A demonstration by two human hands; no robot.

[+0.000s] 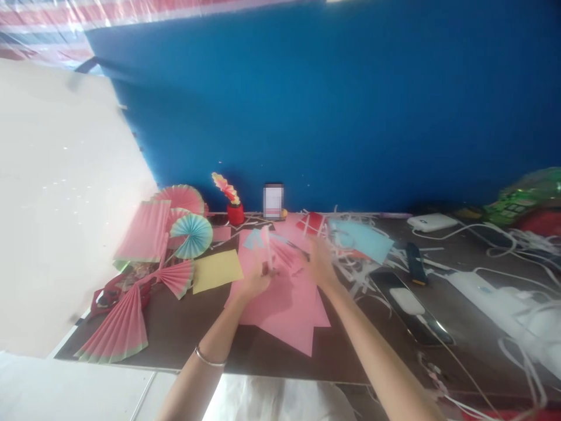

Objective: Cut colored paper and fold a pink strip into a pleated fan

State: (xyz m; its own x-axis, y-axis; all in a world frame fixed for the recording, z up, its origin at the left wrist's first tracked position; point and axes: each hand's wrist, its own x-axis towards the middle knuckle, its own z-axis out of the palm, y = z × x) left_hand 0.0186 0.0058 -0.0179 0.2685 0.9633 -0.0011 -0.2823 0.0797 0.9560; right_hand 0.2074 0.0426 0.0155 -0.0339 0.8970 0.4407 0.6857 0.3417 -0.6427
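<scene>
My left hand (258,279) is closed on a pleated pink paper (283,257) with a pale edge strip standing up from it. Small dark spots show by its fingertips. Facing it, my right hand (321,264) is curled and smeared by motion, at the end of a slim dark object that I cannot make out clearly. Both hands are over flat pink sheets (280,313). A yellow sheet (218,271) lies left of my left hand. Beyond my right hand are a light blue sheet (362,238) and loose white paper strips (359,272).
Pink pleated fans (118,321) and a blue round fan (191,235) fill the left side. A red pot (235,214) stands at the back against the blue wall (328,105). To the right are a phone (432,327), a white power strip (486,292) and tangled cables.
</scene>
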